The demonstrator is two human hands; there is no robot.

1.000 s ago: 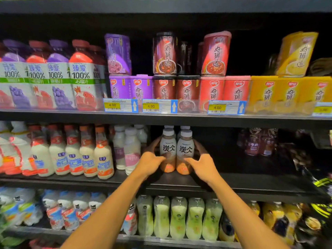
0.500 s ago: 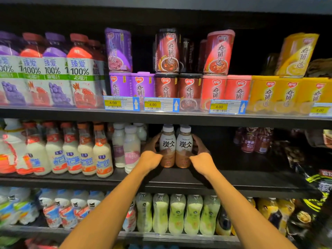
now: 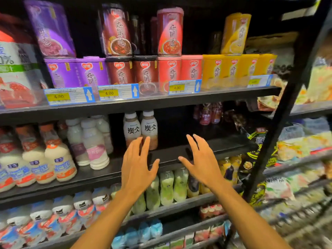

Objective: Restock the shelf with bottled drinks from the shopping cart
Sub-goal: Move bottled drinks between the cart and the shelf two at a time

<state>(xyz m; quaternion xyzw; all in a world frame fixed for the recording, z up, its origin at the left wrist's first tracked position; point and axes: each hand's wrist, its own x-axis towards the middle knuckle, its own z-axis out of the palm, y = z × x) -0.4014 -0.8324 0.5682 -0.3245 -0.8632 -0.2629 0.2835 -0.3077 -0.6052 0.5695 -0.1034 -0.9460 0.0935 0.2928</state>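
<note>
- While my hands hover before the middle shelf, both are spread wide and hold nothing: left hand just in front of the bottled drinks, right hand beside them.
- The two drinks stand side by side, set back on the shelf, right of the white bottles.
- Risk: my left fingertips overlap their lower halves (touching or not, I cannot tell); a careless flick there could topple one into its neighbour.
- Each stands upright, long axis vertical, cap up, label facing me.
</note>
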